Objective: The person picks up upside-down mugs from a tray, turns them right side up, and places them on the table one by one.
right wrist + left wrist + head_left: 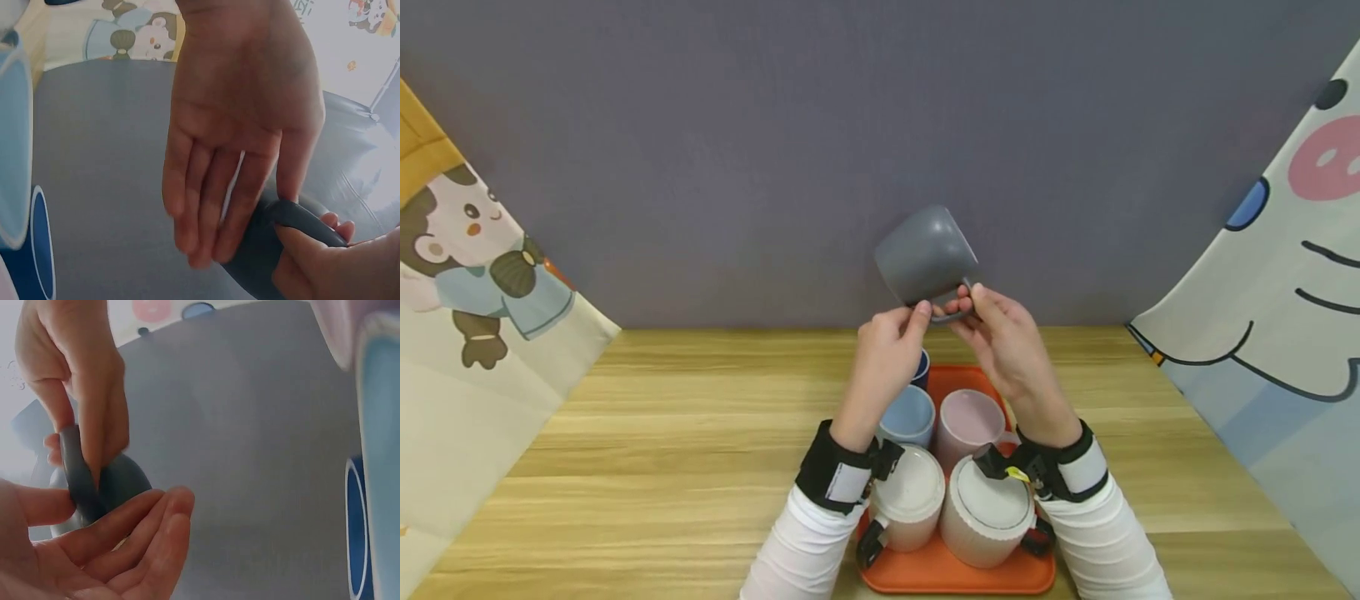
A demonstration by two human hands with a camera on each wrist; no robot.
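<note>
A dark grey mug (pixel 925 254) is held up, tilted, above the far end of an orange tray (pixel 955 577). My left hand (pixel 887 350) pinches it low down at the handle, thumb on one side and fingers on the other. On the same handle, from the right, my right hand (pixel 1015 350) has its thumb and fingers gripping. Both wrist views show the two hands meeting at the handle (pixel 76 465). The mug's opening is hidden in the head view, and its body is partly covered by fingers in the right wrist view.
On the tray stand a pink mug (pixel 970 417), a light blue mug (pixel 907 417), a dark blue mug (pixel 922 371) and two cream mugs, one left (pixel 910 492) and one right (pixel 988 500), with closed tops. A grey wall (pixel 737 167) rises behind the wooden table (pixel 662 458).
</note>
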